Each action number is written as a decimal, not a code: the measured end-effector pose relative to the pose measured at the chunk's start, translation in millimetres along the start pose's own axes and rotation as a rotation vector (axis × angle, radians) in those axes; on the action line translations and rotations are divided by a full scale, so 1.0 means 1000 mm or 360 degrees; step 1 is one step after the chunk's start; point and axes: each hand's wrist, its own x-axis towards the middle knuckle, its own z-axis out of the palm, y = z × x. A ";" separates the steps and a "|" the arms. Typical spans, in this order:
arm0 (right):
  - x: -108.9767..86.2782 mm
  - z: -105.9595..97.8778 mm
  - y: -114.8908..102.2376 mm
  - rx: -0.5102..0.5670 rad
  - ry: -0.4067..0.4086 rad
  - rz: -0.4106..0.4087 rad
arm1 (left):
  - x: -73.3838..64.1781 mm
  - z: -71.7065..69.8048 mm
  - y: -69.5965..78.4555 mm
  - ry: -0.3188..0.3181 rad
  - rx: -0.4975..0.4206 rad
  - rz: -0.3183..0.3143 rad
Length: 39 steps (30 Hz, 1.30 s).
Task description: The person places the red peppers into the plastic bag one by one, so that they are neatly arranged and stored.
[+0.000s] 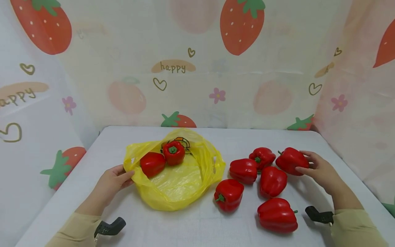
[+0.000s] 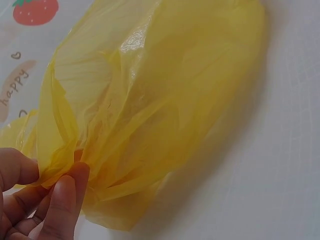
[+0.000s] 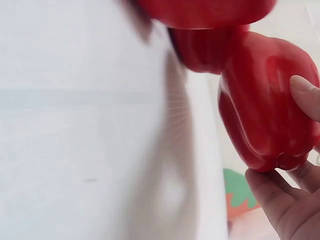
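My left hand [image 1: 115, 180] pinches the left edge of a yellow plastic bag [image 1: 172, 204] between thumb and fingers; in the left wrist view the film bunches at the fingertips [image 2: 62, 192]. The bag's mouth gapes upward, with two red bell peppers inside, one lying on its side [image 1: 152, 164] and one with its green stem showing [image 1: 174, 152]. On the right, my right hand [image 1: 321, 171] grips a red bell pepper [image 1: 291, 160] by its blunt end. In the right wrist view the thumb lies along the pepper's side [image 3: 270, 100] and the fingers are at its bottom.
Several more red bell peppers lie on the white table [image 1: 172, 228] between the bag and my right hand: one pepper [image 1: 229, 195] beside the bag, one [image 1: 277, 215] nearest me, the others grouped behind. A strawberry-print curtain [image 1: 197, 92] stands along the back and sides.
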 end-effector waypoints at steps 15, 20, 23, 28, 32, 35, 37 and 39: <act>0.016 -0.019 -0.051 0.0082 0.0095 -0.0335 | 0.002 0.000 -0.001 0.0002 -0.0017 0.0048; 0.024 -0.016 -0.076 0.0082 0.0069 -0.0381 | 0.000 0.000 0.000 -0.0001 -0.0013 0.0035; 0.028 -0.012 -0.093 0.0087 0.0027 -0.0411 | -0.001 0.001 -0.001 -0.0004 -0.0006 0.0036; 0.039 -0.002 -0.118 0.0140 -0.0035 -0.0500 | 0.001 0.000 -0.001 0.0002 -0.0008 0.0038; 0.048 0.011 -0.137 0.0158 -0.0086 -0.0518 | 0.001 0.000 -0.001 -0.0003 -0.0020 0.0036; 0.054 0.023 -0.150 0.0140 -0.0129 -0.0521 | 0.001 0.000 -0.002 -0.0010 -0.0025 0.0030; 0.057 0.031 -0.159 0.0133 -0.0159 -0.0534 | 0.002 0.001 -0.002 -0.0013 -0.0023 0.0025; 0.059 0.038 -0.169 0.0127 -0.0185 -0.0550 | 0.002 0.001 -0.002 -0.0011 -0.0021 0.0016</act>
